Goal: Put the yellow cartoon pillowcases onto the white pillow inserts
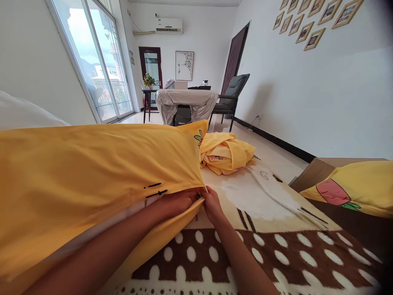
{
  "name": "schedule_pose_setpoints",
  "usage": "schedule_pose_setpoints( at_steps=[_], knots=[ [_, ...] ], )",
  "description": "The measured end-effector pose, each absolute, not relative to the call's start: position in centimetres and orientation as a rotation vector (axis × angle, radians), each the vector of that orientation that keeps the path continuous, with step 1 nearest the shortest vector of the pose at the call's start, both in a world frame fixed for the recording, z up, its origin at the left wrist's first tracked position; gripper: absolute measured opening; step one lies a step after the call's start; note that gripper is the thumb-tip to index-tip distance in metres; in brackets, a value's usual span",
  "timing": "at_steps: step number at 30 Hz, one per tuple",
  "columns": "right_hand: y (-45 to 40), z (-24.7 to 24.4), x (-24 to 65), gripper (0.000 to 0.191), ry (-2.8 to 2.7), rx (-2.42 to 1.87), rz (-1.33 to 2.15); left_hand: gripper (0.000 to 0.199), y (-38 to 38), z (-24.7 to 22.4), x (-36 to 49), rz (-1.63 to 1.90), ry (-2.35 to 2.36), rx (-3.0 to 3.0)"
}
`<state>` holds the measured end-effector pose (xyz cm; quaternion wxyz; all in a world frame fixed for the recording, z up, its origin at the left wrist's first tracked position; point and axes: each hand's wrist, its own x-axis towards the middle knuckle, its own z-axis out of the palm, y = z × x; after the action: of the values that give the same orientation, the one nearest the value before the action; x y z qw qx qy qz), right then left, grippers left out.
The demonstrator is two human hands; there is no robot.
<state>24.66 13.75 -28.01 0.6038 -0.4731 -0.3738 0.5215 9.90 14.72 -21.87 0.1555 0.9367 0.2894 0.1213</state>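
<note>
A yellow pillowcase (101,159) with a carrot-leaf print at its far corner stretches across the left half of the view. Its long near side gapes, and a white pillow (123,215) shows inside. My left hand (181,201) reaches into the right end of this opening, its fingers bent at the inner corner and partly hidden by cloth. Close against it, my right hand (212,204) pinches the edge of the pillowcase at that same corner from outside. What lies between the two sets of fingertips is too small to make out.
A crumpled yellow cloth (229,153) lies beyond the corner on a cream and brown dotted blanket (270,246). At the right, a yellow pillow with a carrot print (362,186) rests on a cardboard box (322,166). Farther back stand a covered table (187,97) and a black chair (231,96).
</note>
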Motion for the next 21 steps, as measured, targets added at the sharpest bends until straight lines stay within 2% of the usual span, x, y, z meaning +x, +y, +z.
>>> schedule_pose_setpoints(
  at_steps=[7, 15, 21],
  knots=[
    [13.9, -28.6, 25.0, 0.039, -0.952, -1.136, 1.152, 0.035, 15.0, -23.2, 10.1, 0.328, 0.878, 2.730],
    [14.2, -29.2, 25.3, 0.016, -0.936, -1.307, 1.000, 0.031, 15.1, -23.4, 10.3, 0.318, 0.937, 2.748],
    [14.0, -29.0, 24.5, 0.029, -0.904, -1.235, 1.032, 0.030, 14.6, -22.7, 10.5, 0.311, 1.041, 2.735]
  ],
)
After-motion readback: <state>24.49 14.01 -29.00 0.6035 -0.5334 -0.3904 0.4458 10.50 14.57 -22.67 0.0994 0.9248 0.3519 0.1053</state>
